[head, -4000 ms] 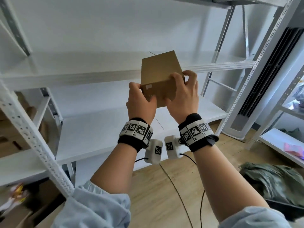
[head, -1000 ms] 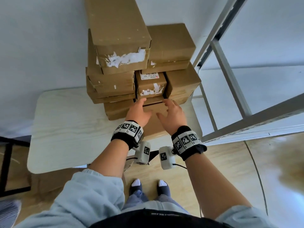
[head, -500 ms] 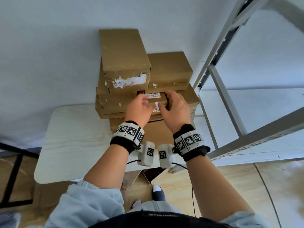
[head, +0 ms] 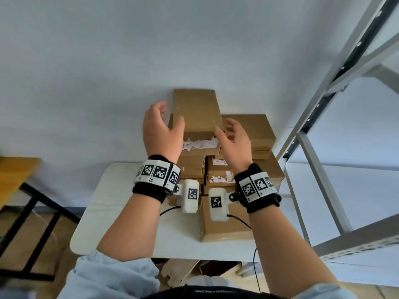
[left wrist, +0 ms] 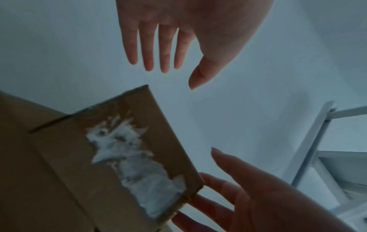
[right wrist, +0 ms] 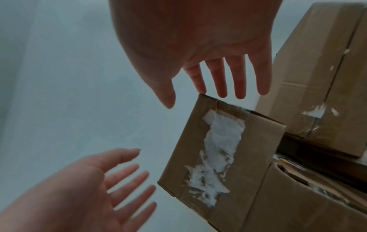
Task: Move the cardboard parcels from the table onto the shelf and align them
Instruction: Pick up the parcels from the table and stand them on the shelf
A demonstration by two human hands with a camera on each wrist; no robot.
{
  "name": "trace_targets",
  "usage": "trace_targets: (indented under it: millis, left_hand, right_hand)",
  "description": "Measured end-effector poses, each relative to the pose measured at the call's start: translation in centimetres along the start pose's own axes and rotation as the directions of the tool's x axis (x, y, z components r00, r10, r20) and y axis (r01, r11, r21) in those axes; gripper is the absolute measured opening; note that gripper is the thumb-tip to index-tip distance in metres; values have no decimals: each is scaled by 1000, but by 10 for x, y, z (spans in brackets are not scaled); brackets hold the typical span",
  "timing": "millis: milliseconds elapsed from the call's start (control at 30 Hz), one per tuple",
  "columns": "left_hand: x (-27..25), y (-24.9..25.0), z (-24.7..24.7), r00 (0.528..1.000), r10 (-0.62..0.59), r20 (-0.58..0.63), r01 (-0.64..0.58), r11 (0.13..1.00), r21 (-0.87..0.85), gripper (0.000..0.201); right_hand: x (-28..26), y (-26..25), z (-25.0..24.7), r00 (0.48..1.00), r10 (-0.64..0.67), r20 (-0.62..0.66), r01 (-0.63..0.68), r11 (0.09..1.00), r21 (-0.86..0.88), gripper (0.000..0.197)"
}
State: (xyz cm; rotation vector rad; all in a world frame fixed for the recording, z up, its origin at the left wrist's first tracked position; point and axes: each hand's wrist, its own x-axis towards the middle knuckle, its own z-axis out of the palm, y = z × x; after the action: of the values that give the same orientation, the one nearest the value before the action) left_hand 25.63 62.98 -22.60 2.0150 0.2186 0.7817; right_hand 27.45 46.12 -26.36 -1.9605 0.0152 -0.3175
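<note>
Several brown cardboard parcels are stacked on a white table (head: 121, 212) against the wall. The top parcel (head: 197, 113) has a torn white label on its near end (left wrist: 135, 164) (right wrist: 220, 150). My left hand (head: 164, 124) hovers at its left side with the fingers spread and holds nothing (left wrist: 178, 39). My right hand (head: 232, 134) hovers at the parcel's right side, also spread and empty (right wrist: 198, 47). In both wrist views there is a gap between the palms and the parcel. Lower parcels (head: 244, 171) lie behind my wrists. The grey metal shelf (head: 356, 190) stands to the right.
The shelf's slanted uprights (head: 323, 93) stand close to the right of the stack. A dark metal frame (head: 32, 203) and a wooden top (head: 17, 169) are at the left. Cardboard scraps (head: 179, 275) lie under the table. The wall is right behind the stack.
Both hands have left the small labelled parcel in the middle of the stack. They rose to either side of the top parcel and spread open.
</note>
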Motion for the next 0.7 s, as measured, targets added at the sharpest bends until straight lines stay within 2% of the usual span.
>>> trace_targets:
  millis: [67, 133, 267, 433, 600, 700]
  left_hand:
    - [3, -11, 1, 984, -127, 126, 125, 992, 25, 58]
    - [0, -22, 5, 944, -228, 238, 225, 974, 36, 66]
    - [-12, -39, 19, 901, -246, 356, 252, 967, 31, 53]
    - [-15, -42, 24, 909, -212, 358, 209, 977, 47, 53]
    - [-17, -43, 26, 918, -191, 347, 195, 981, 25, 53]
    - [-19, -35, 25, 932, -160, 326, 171, 985, -6, 46]
  right_hand:
    - [5, 2, 5, 998, 14, 54, -13, 1000, -10, 64]
    - [8, 6, 11, 994, 44, 103, -43, 999, -15, 71]
    - [8, 15, 22, 989, 55, 134, -49, 998, -49, 93]
    - [5, 21, 25, 991, 42, 124, -35, 997, -63, 95]
    - [4, 21, 19, 994, 9, 109, 2, 996, -93, 85]
    - [4, 18, 12, 996, -48, 69, 56, 991, -123, 82]
